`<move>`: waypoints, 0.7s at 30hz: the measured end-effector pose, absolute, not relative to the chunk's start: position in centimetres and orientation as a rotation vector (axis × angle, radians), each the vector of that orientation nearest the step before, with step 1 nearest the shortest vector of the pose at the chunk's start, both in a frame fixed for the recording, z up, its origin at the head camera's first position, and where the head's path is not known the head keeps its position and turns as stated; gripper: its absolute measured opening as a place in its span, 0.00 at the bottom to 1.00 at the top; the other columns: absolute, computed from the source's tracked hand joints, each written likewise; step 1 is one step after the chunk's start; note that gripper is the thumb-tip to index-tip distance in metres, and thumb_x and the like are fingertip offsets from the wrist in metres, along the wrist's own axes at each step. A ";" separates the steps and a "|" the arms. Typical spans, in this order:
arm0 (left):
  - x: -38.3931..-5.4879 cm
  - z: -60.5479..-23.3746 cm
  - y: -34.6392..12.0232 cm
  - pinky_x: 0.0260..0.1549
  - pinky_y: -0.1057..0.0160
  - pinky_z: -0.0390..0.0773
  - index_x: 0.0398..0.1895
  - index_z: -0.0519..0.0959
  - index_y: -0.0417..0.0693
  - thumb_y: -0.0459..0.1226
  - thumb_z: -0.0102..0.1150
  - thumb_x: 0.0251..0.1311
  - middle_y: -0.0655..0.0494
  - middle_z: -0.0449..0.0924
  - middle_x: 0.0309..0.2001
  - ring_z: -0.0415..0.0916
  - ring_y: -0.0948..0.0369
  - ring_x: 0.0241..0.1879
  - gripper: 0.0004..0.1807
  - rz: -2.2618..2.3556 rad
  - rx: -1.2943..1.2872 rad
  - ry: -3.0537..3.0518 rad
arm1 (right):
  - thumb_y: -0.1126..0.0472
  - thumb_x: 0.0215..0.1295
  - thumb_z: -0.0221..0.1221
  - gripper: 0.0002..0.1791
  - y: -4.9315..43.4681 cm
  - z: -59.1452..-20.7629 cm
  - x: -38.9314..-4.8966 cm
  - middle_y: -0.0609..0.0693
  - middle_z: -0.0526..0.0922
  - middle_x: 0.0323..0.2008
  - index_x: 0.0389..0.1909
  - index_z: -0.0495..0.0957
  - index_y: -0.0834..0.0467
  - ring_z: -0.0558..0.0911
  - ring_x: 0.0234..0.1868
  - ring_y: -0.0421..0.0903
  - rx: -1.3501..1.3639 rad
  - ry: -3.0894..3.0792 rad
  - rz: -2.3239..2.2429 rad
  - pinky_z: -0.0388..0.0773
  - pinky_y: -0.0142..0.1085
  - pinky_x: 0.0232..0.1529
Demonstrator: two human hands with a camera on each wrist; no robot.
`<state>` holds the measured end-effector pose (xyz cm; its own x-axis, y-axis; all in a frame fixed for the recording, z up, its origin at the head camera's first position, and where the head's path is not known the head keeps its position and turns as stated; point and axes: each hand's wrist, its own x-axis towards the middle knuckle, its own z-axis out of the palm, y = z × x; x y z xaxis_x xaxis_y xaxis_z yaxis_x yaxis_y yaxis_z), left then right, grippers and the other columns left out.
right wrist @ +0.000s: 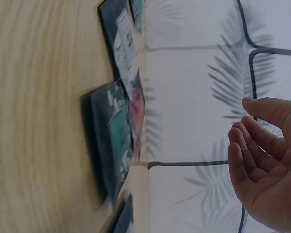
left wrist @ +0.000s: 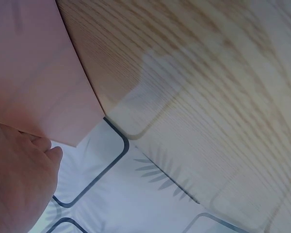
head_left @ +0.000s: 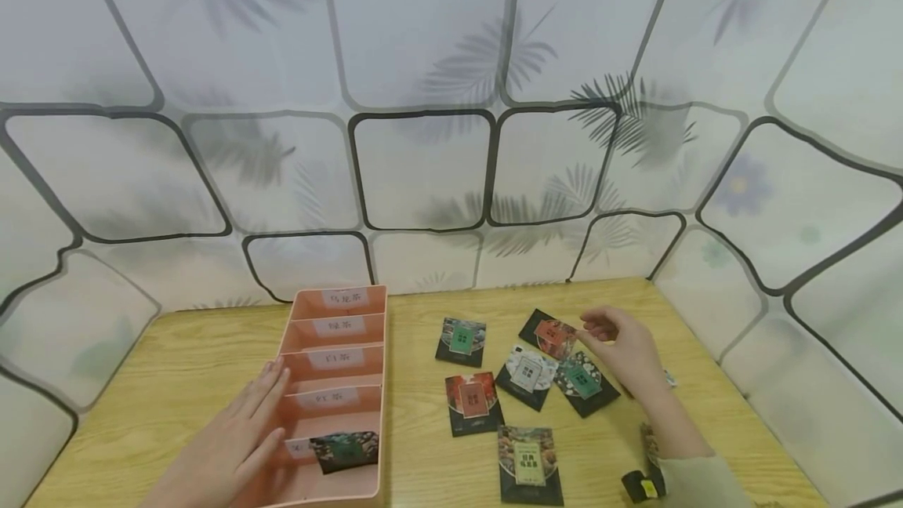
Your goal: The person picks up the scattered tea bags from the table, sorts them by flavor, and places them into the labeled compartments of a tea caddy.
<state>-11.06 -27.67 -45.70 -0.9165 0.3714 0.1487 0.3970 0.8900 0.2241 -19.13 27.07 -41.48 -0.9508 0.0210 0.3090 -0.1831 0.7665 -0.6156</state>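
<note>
A pink divided box (head_left: 383, 414) with white paper labels on its dividers stands at the left of the table. My left hand (head_left: 236, 433) rests on its left rim, fingers stretched out, and in the left wrist view the left hand (left wrist: 22, 179) is against the box wall (left wrist: 39, 82). One dark tea packet with a green label (head_left: 346, 451) lies in the nearest compartment. My right hand (head_left: 621, 347), fingers loosely bent and holding nothing, hovers beside a red-labelled tea packet (head_left: 550, 333). This overlaps a white-labelled packet (head_left: 527, 376) and a green-labelled packet (head_left: 585, 382).
Between box and right hand lie another green-labelled packet (head_left: 462, 341), a red-labelled packet (head_left: 474, 404) and a yellow-labelled packet (head_left: 530, 465). A black item with a yellow patch (head_left: 642, 486) sits by the right sleeve. Patterned curtain (head_left: 423, 171) encloses the wooden table (head_left: 416, 477).
</note>
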 end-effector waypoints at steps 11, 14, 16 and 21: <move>-11.0 -45.7 -27.6 0.65 0.92 0.21 0.83 0.61 0.39 0.50 0.53 0.80 0.38 0.60 0.82 0.11 0.90 0.71 0.37 -0.364 -0.614 -2.921 | 0.63 0.69 0.70 0.17 28.3 -43.1 -19.4 0.59 0.89 0.41 0.53 0.83 0.68 0.86 0.40 0.49 0.068 -2.756 0.991 0.82 0.27 0.39; -11.0 -45.7 -27.6 0.65 0.92 0.21 0.83 0.61 0.39 0.50 0.53 0.80 0.38 0.60 0.82 0.13 0.91 0.72 0.37 -0.369 -0.610 -2.926 | 0.62 0.69 0.70 0.18 28.6 -43.5 -19.6 0.60 0.88 0.42 0.54 0.83 0.69 0.87 0.41 0.50 0.058 -2.781 1.009 0.83 0.28 0.39; -11.0 -45.7 -27.6 0.65 0.92 0.21 0.83 0.61 0.39 0.50 0.53 0.80 0.38 0.60 0.82 0.13 0.91 0.72 0.37 -0.378 -0.607 -2.932 | 0.62 0.70 0.69 0.18 28.8 -43.8 -19.6 0.60 0.88 0.43 0.54 0.82 0.69 0.87 0.42 0.51 0.054 -2.797 1.015 0.84 0.30 0.41; -11.1 -45.7 -27.6 0.65 0.92 0.22 0.82 0.61 0.39 0.49 0.53 0.80 0.38 0.61 0.82 0.13 0.91 0.72 0.37 -0.379 -0.618 -2.915 | 0.61 0.71 0.69 0.19 29.3 -44.5 -19.9 0.62 0.88 0.44 0.55 0.82 0.70 0.87 0.43 0.55 0.051 -2.835 1.021 0.88 0.43 0.44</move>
<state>-11.05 -27.64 -45.73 -0.9063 0.3798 0.1854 0.4146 0.8842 0.2153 -19.95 29.26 -44.50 -0.9912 0.0113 0.1317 -0.0753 0.7709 -0.6325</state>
